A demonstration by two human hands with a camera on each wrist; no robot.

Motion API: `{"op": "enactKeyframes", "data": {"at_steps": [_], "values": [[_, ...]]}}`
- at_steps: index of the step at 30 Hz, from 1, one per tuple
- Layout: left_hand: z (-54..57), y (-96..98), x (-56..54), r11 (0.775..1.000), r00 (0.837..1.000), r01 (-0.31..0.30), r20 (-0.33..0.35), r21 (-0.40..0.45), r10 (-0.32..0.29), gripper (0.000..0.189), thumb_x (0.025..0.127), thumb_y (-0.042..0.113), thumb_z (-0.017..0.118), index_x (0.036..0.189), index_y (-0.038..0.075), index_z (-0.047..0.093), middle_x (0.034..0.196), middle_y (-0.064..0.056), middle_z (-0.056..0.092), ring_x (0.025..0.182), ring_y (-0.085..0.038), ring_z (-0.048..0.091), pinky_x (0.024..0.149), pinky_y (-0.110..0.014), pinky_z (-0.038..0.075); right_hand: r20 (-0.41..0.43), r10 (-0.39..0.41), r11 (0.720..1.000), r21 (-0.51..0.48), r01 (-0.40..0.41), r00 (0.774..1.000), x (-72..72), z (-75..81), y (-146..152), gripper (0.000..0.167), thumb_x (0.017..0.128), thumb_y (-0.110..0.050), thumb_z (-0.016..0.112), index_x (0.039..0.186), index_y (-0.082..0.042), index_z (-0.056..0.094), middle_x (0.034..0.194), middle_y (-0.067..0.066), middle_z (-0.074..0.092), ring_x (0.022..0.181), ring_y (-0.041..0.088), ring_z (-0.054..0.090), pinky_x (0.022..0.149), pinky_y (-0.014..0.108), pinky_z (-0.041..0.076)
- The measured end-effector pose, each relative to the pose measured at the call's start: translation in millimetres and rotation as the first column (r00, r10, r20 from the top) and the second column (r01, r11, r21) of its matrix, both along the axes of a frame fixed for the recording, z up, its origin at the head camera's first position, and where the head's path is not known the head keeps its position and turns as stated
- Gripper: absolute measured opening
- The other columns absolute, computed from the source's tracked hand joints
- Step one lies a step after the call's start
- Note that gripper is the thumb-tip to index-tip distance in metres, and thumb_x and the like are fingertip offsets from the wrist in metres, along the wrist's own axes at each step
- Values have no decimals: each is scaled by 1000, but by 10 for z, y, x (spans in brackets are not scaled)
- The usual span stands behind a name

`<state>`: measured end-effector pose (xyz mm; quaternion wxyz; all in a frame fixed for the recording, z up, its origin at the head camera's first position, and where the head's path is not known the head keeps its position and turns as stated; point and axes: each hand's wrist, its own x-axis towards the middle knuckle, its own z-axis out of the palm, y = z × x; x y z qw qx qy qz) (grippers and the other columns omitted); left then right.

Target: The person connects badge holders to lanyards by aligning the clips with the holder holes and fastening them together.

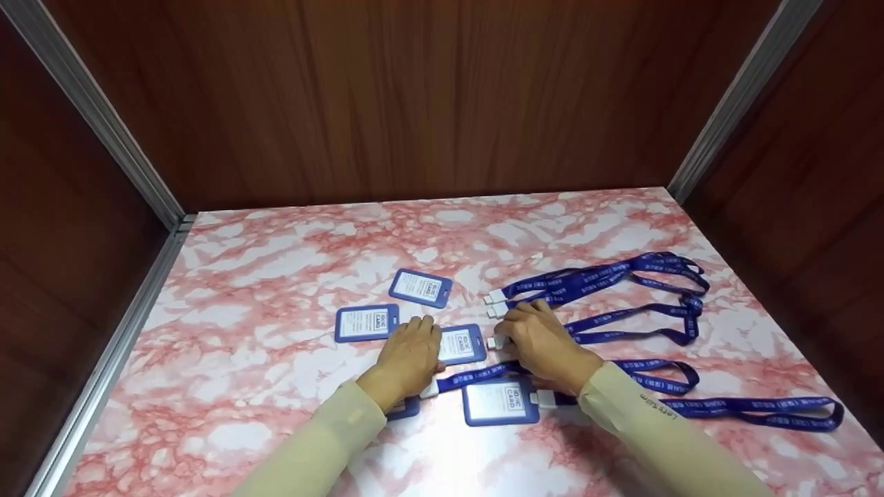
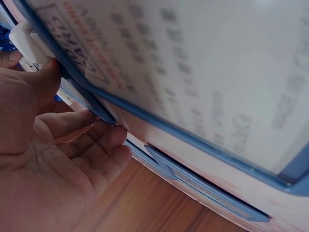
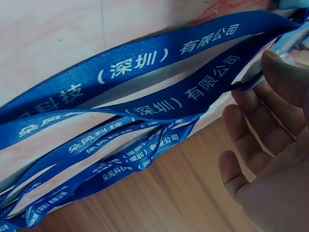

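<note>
My left hand (image 1: 409,355) pinches the edge of a blue-framed ID badge holder (image 1: 459,345); in the left wrist view its thumb and forefinger lie on either side of that edge. The right hand (image 1: 542,342) grips the white clip (image 1: 496,342) of a blue lanyard (image 1: 625,328), thumb against forefinger in the right wrist view. A small gap separates this clip from the slotted end of the held badge holder. Below the left forearm, another badge holder (image 1: 402,410) is partly covered, with a lanyard clip (image 1: 429,388) at its end.
Two loose badge holders, one (image 1: 367,323) left and one (image 1: 420,288) farther back, lie on the marbled table (image 1: 276,276). Nearer me, a badge holder (image 1: 501,404) is joined to a lanyard (image 1: 753,407). More lanyards (image 1: 594,279) lie at back right. Wooden panels (image 1: 414,103) enclose the table.
</note>
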<state>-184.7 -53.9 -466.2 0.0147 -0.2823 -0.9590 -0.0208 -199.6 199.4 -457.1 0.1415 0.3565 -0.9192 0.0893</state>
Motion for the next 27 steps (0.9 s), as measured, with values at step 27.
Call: {"op": "enactKeyframes", "data": {"at_steps": [27], "values": [[6, 9, -1, 1000, 1000, 13, -28, 17, -13, 50, 90, 33, 78, 121, -2, 63, 110, -12, 57, 103, -29, 55, 95, -43, 51, -16, -7, 1000, 15, 7, 1000, -24, -37, -98, 10, 77, -6, 82, 81, -12, 76, 81, 1, 68, 83, 26, 59, 80, 44, 42]]}}
